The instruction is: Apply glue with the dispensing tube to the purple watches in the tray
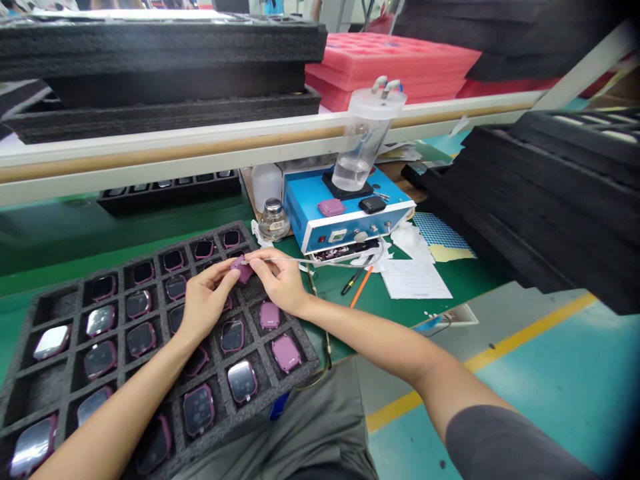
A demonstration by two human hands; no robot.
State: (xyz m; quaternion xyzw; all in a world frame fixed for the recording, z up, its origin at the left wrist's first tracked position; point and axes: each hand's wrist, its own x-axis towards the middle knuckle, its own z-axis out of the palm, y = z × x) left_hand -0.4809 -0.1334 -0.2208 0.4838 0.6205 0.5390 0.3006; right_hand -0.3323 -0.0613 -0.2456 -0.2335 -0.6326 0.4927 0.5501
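Observation:
A purple smartwatch case (242, 270) is pinched between the thumb and fingers of my left hand (209, 293), above the far right part of a black foam tray (36, 328). My right hand (281, 279) is closed on the end of a thin pale tube (330, 262), with its fingertips at the case. From there the tube runs right and loops near the front of a blue box (310, 207). Whether its tip touches the case is too small to tell. Below my hands, most tray compartments hold purple-framed watches, such as a dark-screened watch (233, 335) and a face-down purple case (286, 353).
A clear cylinder (357, 150) with liquid stands on the blue box, beside a pink case (331, 207) and a black case (373, 205). A glass bottle (273, 220), a pen (356, 277) and paper (417, 279) lie around. Black foam trays (530, 207) are stacked right.

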